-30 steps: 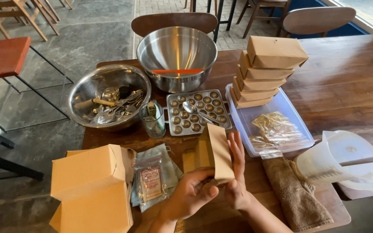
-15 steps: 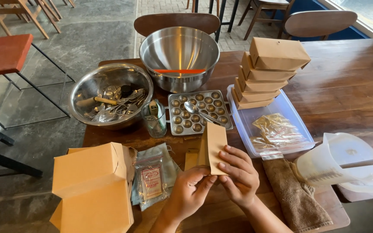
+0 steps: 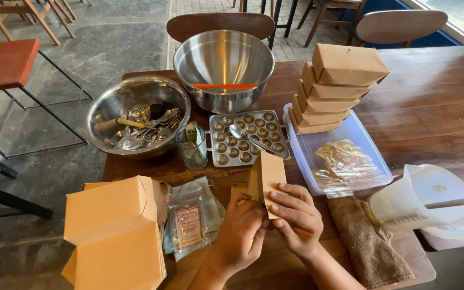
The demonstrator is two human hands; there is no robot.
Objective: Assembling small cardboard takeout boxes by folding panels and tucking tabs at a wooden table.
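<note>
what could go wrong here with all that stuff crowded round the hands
1. Both the left hand and right hand grip a flat cardboard box piece standing close to the glass jar; a wide swing might tip it.
2. The stack of closed boxes leans unevenly over the plastic tray and could slide off.
3. The plastic jug sits near the table edge by the right elbow, so a bump might knock it.
</note>
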